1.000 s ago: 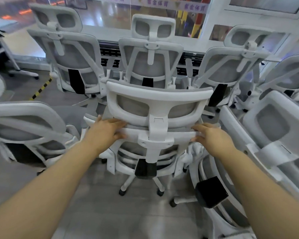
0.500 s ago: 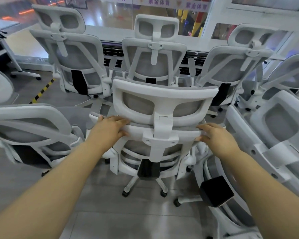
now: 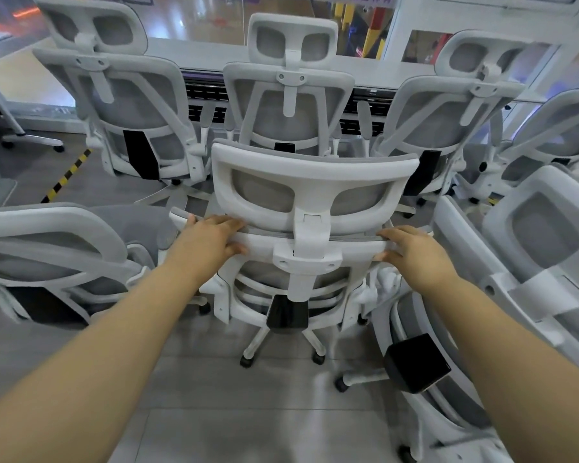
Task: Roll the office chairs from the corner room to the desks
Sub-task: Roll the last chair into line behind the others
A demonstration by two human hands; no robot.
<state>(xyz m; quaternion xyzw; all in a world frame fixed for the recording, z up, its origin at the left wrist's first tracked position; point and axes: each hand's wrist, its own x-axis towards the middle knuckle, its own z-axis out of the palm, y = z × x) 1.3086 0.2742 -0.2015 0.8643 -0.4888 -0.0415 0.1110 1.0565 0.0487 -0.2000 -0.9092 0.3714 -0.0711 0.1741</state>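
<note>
A white office chair (image 3: 315,175) with grey mesh and a wide headrest stands right in front of me, its back turned to me. My left hand (image 3: 208,242) grips the top rail of its backrest on the left, fingers over the edge and thumb below. My right hand (image 3: 415,252) holds the same rail on the right, fingers curled round it. Its white star base and black castors (image 3: 246,362) rest on the grey tile floor.
Three more white chairs (image 3: 288,105) line the window wall behind it. Another chair (image 3: 47,248) crowds the left and two chairs (image 3: 532,255) press in at the right, one base (image 3: 415,365) near my right arm. Yellow-black floor tape (image 3: 67,175) lies at the left.
The held chair has come slightly closer and lower in view, away from the row of chairs. Both hands keep their grip on the backrest rail.
</note>
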